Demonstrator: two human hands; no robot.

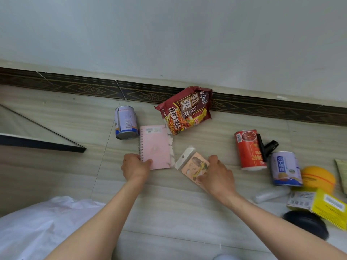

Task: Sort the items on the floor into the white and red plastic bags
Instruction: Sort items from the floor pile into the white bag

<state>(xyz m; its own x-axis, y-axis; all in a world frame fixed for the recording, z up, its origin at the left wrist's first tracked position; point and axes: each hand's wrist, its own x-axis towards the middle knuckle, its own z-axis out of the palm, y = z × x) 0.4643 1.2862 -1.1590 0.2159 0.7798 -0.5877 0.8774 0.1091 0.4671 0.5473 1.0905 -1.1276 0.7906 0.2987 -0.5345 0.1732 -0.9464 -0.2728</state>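
My left hand (134, 167) grips the near left corner of a pink spiral notebook (155, 145) lying on the floor. My right hand (218, 175) holds a small clear-wrapped packet (193, 165) beside the notebook. A white plastic bag (43, 226) lies at the near left. No red bag shows. Farther back, a blue-and-white can (125, 121) lies on its side, and a red noodle packet (185, 109) leans against the skirting.
To the right lie a red can (248, 149), a black object (270, 146), a second blue-and-white can (285, 168), an orange round thing (319, 178), a yellow box (326, 205), a clear tube (268, 195) and a dark round item (306, 222). A dark-edged panel (41, 143) lies at left.
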